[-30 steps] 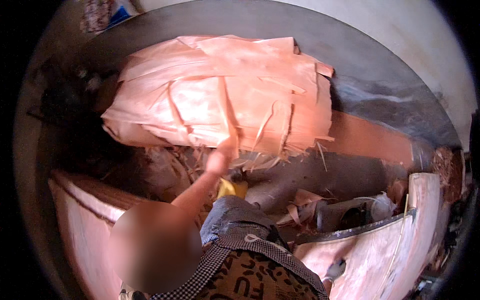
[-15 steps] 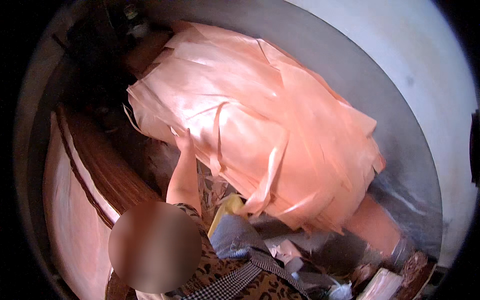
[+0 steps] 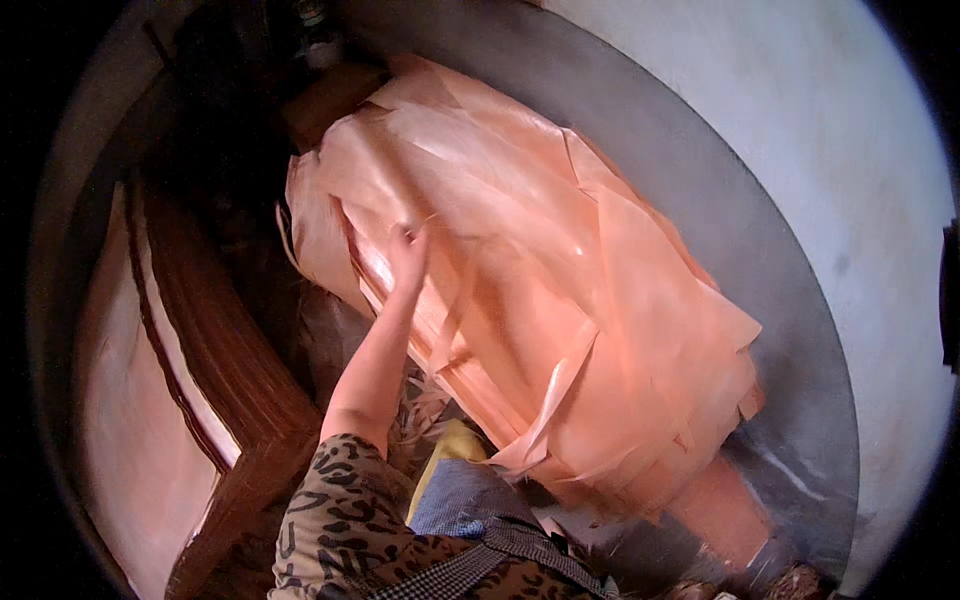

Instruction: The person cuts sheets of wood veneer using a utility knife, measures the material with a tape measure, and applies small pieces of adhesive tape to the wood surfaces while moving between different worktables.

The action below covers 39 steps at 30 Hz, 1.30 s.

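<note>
A broad pile of thin, peach-coloured wood veneer sheets [image 3: 640,330] lies in front of me, its layers overlapping and ragged at the edges. My left hand [image 3: 408,250] reaches over its near left side. The fingers are closed, seemingly on the edge of a veneer sheet, though blur hides the exact grip. Just left of the hand, the top layer parts and lower sheet edges show. A loose strip of veneer [image 3: 560,395] curls up along the near side. My right hand is out of view.
At left stands a tall stack of sheets [image 3: 225,330] with dark brown edges and a pale top. Veneer scraps [image 3: 425,405] litter the gap between the piles. A grey surface [image 3: 770,260] borders the far right, and bark-covered wood pieces [image 3: 800,580] lie at lower right.
My left hand has moved up and inward over the pile from its near edge. The top veneer near it has shifted, exposing edges beneath. The view has moved slightly.
</note>
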Available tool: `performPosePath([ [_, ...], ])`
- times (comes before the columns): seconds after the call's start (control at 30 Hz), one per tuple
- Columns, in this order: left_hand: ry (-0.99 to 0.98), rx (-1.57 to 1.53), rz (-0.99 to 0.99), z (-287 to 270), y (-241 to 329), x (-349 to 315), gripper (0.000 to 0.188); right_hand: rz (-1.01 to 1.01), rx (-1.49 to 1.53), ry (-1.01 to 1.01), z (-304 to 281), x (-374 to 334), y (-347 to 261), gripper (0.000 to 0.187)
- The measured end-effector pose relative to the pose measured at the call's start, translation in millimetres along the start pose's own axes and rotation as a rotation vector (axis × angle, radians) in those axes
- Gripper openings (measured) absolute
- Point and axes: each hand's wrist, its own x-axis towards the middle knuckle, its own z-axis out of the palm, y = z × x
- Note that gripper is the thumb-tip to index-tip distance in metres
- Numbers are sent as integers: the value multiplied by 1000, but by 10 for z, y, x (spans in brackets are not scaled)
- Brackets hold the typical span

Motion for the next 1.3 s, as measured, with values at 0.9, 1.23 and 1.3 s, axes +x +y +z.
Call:
performPosePath([
  [0.9,-252,-858,-434,-802,1628,550,43,91,-8,204,-76,-519,652,29],
  [1.23,-311,-405,-223,868,964,741,25,121,-141,255,-312,-696,569,37],
  [1.3,-163,-420,196,602,940,1466,20,-9,7,398,-175,-618,517,25],
])
